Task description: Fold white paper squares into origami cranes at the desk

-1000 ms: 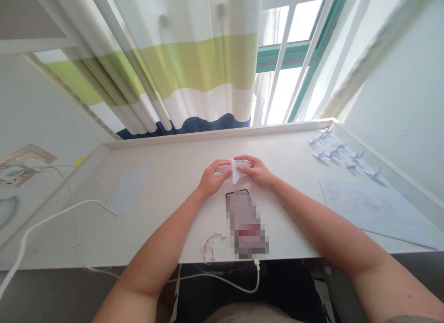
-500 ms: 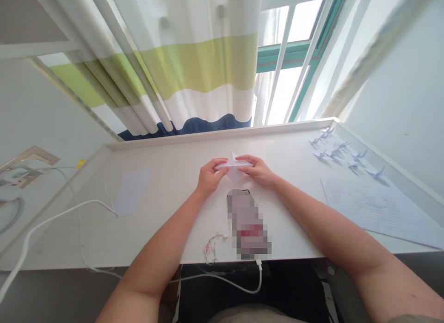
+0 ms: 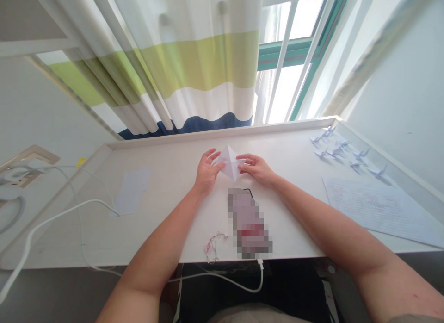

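A folded piece of white paper (image 3: 230,163), diamond-shaped with a crease across it, is held up just above the white desk (image 3: 166,207). My left hand (image 3: 206,171) pinches its left corner with thumb and forefinger while the other fingers spread. My right hand (image 3: 257,168) grips its right corner with closed fingers. A phone (image 3: 249,221) lies flat on the desk just in front of my hands, plugged into a white cable (image 3: 239,286).
Several small folded paper cranes (image 3: 342,152) sit at the far right of the desk beside a written sheet (image 3: 374,207). A blank slip of paper (image 3: 132,191) lies at left, white cables (image 3: 58,212) trail off the left edge, and a small pink charm (image 3: 211,245) lies near the front edge.
The paper has been lifted and unfolded from a flat, pressed shape into an upright diamond. My left fingers have spread apart; both hands stayed in place.
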Tool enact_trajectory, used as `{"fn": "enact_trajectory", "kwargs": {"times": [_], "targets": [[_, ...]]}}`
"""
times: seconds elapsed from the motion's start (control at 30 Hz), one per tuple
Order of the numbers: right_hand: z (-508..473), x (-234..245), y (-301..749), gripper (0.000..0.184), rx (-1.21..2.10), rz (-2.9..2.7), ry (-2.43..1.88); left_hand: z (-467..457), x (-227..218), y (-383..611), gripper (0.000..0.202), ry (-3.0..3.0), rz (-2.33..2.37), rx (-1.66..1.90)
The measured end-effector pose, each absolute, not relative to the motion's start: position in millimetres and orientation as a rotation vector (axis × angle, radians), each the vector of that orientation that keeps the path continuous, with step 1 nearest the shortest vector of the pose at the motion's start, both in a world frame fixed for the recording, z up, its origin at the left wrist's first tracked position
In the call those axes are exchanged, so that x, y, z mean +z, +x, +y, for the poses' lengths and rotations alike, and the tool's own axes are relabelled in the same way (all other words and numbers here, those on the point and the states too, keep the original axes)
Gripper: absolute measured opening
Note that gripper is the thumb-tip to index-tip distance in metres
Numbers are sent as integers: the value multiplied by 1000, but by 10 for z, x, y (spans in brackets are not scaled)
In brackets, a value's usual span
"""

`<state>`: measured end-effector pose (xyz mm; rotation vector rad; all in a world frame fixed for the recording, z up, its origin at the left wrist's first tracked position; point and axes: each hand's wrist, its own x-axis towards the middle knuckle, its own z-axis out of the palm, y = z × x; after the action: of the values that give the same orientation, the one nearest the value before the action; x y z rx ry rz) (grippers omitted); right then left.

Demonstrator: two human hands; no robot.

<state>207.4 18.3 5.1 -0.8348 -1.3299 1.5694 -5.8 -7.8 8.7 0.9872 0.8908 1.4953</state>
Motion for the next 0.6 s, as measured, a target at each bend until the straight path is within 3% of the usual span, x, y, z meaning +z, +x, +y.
{"fn": "enact_trajectory", "kwargs": {"times": [0.33, 0.6], "targets": [[165, 74, 2088, 54, 1564, -1438, -791, -107, 28, 7, 71, 969, 850, 1306], [153, 27, 2065, 65, 1491, -1489, -814, -130, 16, 10, 99, 1086, 877, 1364]]}}
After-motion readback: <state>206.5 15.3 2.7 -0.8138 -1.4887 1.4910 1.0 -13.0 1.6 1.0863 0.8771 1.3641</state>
